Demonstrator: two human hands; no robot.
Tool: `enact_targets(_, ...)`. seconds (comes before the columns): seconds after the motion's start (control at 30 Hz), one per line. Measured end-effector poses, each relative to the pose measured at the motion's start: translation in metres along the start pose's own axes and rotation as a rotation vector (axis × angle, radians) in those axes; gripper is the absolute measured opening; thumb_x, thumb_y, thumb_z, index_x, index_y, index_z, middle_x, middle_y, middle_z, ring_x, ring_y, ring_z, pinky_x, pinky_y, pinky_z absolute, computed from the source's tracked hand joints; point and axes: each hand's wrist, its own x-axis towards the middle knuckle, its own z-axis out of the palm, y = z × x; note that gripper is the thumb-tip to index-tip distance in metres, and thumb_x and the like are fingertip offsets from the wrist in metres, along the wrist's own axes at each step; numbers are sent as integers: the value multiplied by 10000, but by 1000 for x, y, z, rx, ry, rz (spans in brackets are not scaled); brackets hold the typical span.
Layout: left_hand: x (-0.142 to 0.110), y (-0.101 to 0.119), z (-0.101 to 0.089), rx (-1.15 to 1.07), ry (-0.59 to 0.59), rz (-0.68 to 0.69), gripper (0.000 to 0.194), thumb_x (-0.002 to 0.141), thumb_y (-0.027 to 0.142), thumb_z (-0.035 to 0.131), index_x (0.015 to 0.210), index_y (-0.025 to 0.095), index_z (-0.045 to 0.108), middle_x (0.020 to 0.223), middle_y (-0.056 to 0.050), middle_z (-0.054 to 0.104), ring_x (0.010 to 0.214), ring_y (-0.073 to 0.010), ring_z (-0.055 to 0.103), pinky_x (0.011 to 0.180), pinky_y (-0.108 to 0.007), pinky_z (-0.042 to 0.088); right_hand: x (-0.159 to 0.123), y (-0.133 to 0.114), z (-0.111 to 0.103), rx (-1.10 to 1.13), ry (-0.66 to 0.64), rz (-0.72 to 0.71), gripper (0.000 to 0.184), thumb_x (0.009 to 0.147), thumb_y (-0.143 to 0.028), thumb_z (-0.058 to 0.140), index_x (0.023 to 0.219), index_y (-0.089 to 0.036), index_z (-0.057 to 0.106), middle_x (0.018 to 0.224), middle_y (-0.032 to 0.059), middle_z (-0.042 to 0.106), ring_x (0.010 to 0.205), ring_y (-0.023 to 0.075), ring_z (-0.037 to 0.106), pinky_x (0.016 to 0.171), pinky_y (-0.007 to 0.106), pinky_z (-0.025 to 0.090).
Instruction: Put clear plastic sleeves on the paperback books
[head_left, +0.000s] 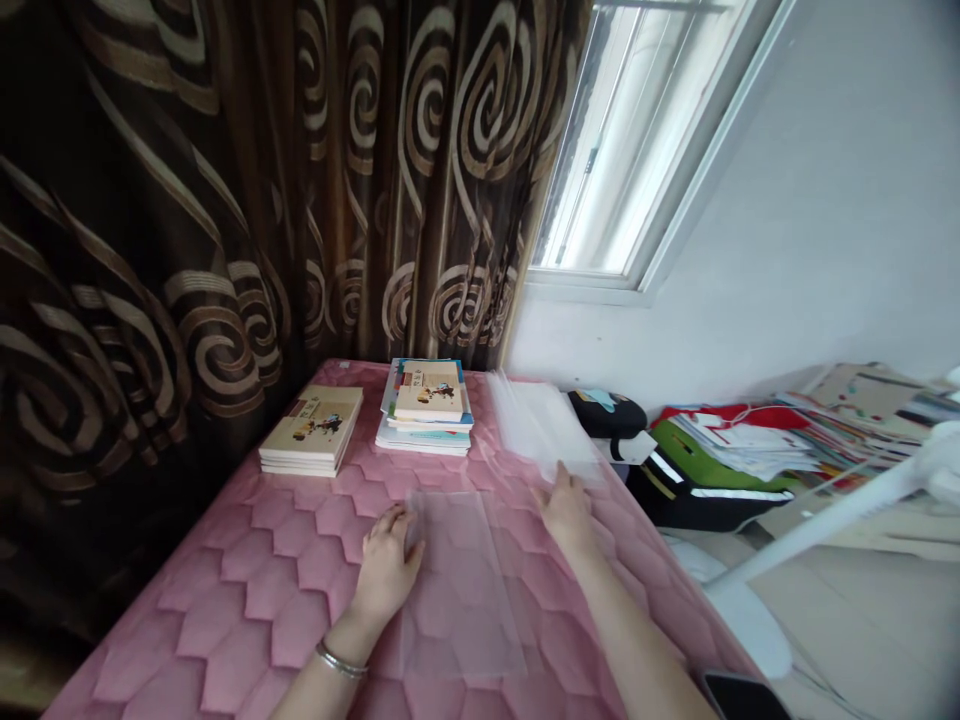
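Observation:
A clear plastic sheet (465,580) lies flat on the pink quilted surface (247,590) in front of me. My left hand (386,565), a silver bracelet at its wrist, rests flat with fingers apart on the sheet's left edge. My right hand (566,510) lies open on the quilt to the sheet's right, its fingertips at the near end of a stack of clear plastic sheets (536,420). Neither hand grips anything.
Two stacks of books sit at the back: a low one (313,428) on the left, a taller one (427,405) in the middle. A brown swirl-patterned curtain (225,200) hangs behind. Bags and papers (720,450) lie on the floor right; a dark phone (742,695) sits at the lower right.

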Motion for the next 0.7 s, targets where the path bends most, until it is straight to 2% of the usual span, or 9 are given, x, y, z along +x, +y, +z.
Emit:
enact_targets(0.07, -1, 1, -1, -6, -3, 7, 382, 798, 180, 529, 1176, 190, 582, 1304, -106, 550, 1243, -223, 471, 1013, -390, 381, 24, 2, 2, -31, -76, 31, 587, 907, -281, 404, 1413, -8, 287, 1244, 248, 528, 1055, 296, 594, 860, 357, 454)
enact_targets(0.17, -2, 2, -1, -1, -18, -9, 380, 794, 177, 526, 1167, 197, 592, 1311, -103, 542, 1249, -219, 459, 1012, -387, 369, 54, 5, 6, -32, -146, 2, 486, 873, -130, 384, 1351, -61, 441, 1154, 189, 622, 1056, 254, 607, 910, 316, 427)
enact_targets(0.23, -2, 4, -2, 10, -35, -35, 378, 794, 178, 520, 1163, 206, 595, 1324, -101, 530, 1261, -220, 443, 1005, -390, 364, 69, 5, 10, -24, -167, -28, 488, 830, -52, 386, 1301, -71, 514, 1096, 172, 661, 1057, 239, 611, 924, 293, 417)
enact_targets(0.37, -1, 7, -3, 16, -54, -61, 374, 794, 188, 515, 1155, 230, 599, 1334, -91, 517, 1262, -221, 428, 993, -397, 356, 87, -3, 16, 27, -169, -95, 525, 743, 11, 438, 1229, -117, 587, 1117, 132, 669, 1045, 217, 616, 940, 274, 409)
enact_targets(0.47, 0, 7, -4, 7, -55, -70, 371, 789, 196, 523, 1148, 240, 605, 1326, -83, 520, 1249, -222, 434, 985, -395, 354, 92, -10, 17, 81, -136, -111, 501, 682, 12, 500, 1144, -133, 629, 1065, 118, 682, 1015, 213, 622, 934, 262, 409)
enact_targets(0.57, 0, 7, -5, 5, -49, -69, 372, 786, 198, 535, 1148, 243, 607, 1322, -81, 520, 1243, -222, 437, 983, -391, 352, 88, -12, 15, 133, -79, -69, 514, 668, -17, 521, 1172, -94, 588, 1078, 155, 654, 1030, 237, 609, 931, 285, 411)
enact_targets(0.63, 0, 7, -5, 11, -45, -65, 371, 786, 195, 539, 1147, 243, 610, 1318, -82, 522, 1236, -223, 444, 980, -391, 354, 77, -10, 11, 164, -48, -24, 484, 709, -55, 498, 1190, -61, 555, 1100, 187, 627, 1054, 252, 593, 928, 307, 413)
enact_targets(0.7, 0, 8, -6, 19, -44, -59, 365, 795, 196, 534, 1148, 241, 611, 1315, -84, 523, 1226, -226, 453, 975, -394, 360, 57, -7, 8, 200, -69, 0, 374, 767, -118, 479, 1124, -77, 581, 1033, 174, 647, 1010, 249, 610, 882, 315, 443)
